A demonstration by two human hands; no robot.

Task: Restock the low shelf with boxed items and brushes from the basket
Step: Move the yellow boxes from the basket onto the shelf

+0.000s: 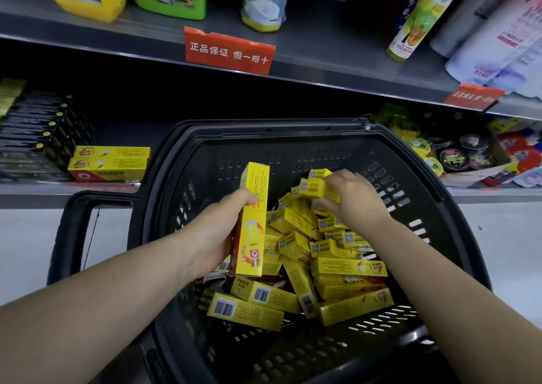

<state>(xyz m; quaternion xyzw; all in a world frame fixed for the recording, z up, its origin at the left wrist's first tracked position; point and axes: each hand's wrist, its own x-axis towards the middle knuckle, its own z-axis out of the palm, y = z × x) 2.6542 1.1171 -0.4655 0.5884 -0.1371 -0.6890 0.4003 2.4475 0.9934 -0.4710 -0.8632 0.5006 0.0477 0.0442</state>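
**Both hands in the basket, a box in each**

A person's left hand [217, 237] grips a long yellow box [253, 216] and holds it upright over the black basket [228, 161], with the thumb pressed across the box's printed face. Just to its right, the right hand [352, 199] curls its fingers round a second yellow box [315, 187] at the top of the heap of yellow boxes [322, 266] that lies beneath both hands. Whether that box is clear of the heap cannot be told.

Beyond the left hand and further left, two stacked yellow boxes [110, 162] lie on the low shelf [29, 190], just beside a row of dark boxes [35, 131]. Beyond the right hand and off to its right, round tins [466, 149] sit among bright packets. Above both hands, a red label [228, 51] hangs on the edge of the upper shelf [322, 46].
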